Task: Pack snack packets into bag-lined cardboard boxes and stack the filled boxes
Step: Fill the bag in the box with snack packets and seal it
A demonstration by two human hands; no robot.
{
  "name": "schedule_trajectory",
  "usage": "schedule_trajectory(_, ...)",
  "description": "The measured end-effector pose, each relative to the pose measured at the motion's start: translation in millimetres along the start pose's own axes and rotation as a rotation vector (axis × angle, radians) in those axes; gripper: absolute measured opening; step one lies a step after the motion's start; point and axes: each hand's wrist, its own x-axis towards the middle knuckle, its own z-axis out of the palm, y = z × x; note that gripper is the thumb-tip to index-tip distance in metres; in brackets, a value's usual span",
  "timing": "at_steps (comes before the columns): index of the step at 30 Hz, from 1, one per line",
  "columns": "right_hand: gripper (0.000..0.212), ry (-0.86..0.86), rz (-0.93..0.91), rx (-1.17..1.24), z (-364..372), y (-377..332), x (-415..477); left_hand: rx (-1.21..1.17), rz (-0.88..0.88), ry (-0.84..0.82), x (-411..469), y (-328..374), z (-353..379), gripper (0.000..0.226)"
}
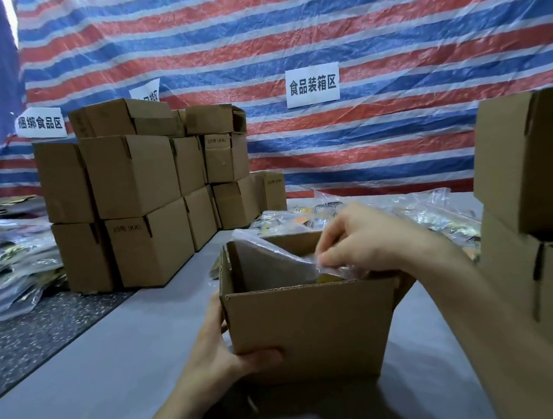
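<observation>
open cardboard box (313,327) upright on the grey worktop (115,376), flaps up, close in front and between both hands. gripped at its near left corner by the left hand (221,349): thumb pressed flat on the near face, fingers curled round the left wall. over the open top, toward the far right side, the right hand (362,238), fingertips bent and pinching a clear plastic bag (265,251) draped over the far left flap and down into the box. something yellow inside under that plastic, too hidden to name. behind the box, spread over the worktop, loose snack packets (437,207) in clear wrap, just beyond the right hand. off to the left, a stack of closed boxes (132,203), three high; further left, a heap of packets (10,268). at the right edge, further boxes (531,164) stacked, close beside the right forearm. behind everything, a red, white and blue striped tarp (319,36) with a white paper sign (312,85).
</observation>
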Motion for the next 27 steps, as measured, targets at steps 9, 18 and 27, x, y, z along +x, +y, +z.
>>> schedule_trajectory(9, 0.035, -0.038, 0.012, -0.187, -4.5, -6.0, -6.5, -0.017, -0.013, -0.028, -1.6, 3.8, 3.4, 0.113)
schedule_trajectory(18, 0.034, -0.085, -0.189, -0.279, 16.9, -29.9, -12.5, -0.020, -0.031, -0.014, -1.0, 1.2, 2.7, 0.108)
schedule_trajectory(27, 0.063, -0.230, 0.065, -0.283, 18.8, -23.3, -9.4, -0.026, -0.032, -0.029, -1.4, 1.7, 3.5, 0.110)
